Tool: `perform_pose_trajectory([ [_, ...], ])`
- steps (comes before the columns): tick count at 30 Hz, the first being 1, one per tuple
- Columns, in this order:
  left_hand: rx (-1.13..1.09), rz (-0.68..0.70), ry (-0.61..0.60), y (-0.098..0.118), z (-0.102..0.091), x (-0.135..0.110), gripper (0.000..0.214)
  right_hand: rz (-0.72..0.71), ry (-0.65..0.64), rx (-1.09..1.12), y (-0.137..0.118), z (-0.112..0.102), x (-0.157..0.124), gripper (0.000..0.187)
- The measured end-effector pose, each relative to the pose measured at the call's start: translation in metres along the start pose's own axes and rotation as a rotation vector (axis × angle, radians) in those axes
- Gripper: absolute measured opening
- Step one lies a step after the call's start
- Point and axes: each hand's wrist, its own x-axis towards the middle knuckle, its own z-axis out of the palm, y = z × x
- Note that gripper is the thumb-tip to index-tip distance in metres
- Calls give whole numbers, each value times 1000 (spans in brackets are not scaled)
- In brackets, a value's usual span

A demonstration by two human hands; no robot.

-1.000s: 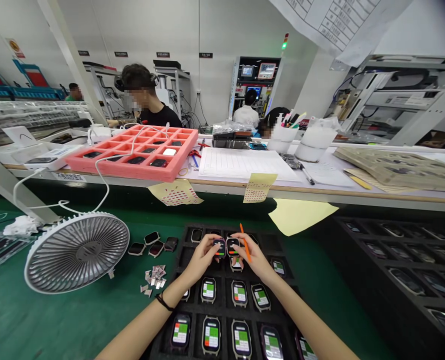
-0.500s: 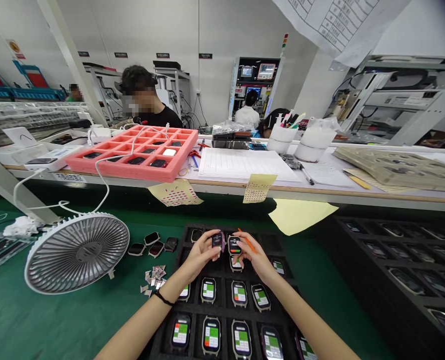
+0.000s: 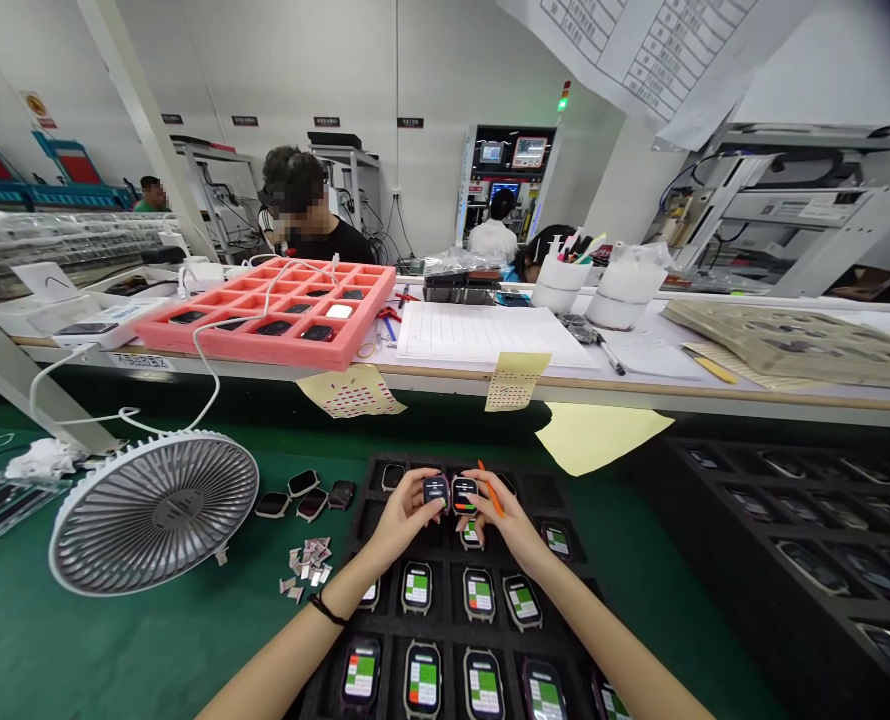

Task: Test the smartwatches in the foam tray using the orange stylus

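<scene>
My left hand (image 3: pixel 402 520) pinches a small watch body (image 3: pixel 436 491) with a dark screen. My right hand (image 3: pixel 506 522) grips a second watch body (image 3: pixel 464 494) whose screen shows red and green, and an orange pen (image 3: pixel 490 487) sticks up between its fingers. Both watch bodies are held side by side above the far rows of a black foam tray (image 3: pixel 445 625). The tray's pockets hold several watch bodies (image 3: pixel 479 593) with lit green and red screens.
A white round fan (image 3: pixel 152 510) lies on the green mat to the left, with loose watch bodies (image 3: pixel 304 494) and small paper scraps (image 3: pixel 306 562) beside it. A pink foam tray (image 3: pixel 272 312) and papers sit on the shelf behind. More black trays (image 3: pixel 805 540) stand right. A person sits opposite.
The left watch body has turned back to face up beside the right one. The view has dipped slightly; the hands stay over the tray's far rows.
</scene>
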Motion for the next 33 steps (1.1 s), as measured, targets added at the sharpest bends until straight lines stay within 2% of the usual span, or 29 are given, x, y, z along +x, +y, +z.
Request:
perform_pose_trajectory([
  [4,39,29,-2,0,0,0,45,9,-24,-5,1,1,1,37],
  [9,47,0,27,0,-1,1,42,-26,-53,-44,5,1,2,43],
  [24,75,-32,84,4,-2,-1,32,-8,-2,-82,2,0,1,32],
  [33,77,18,55,0,1,1,44,-42,-66,-60,7,1,2,43],
])
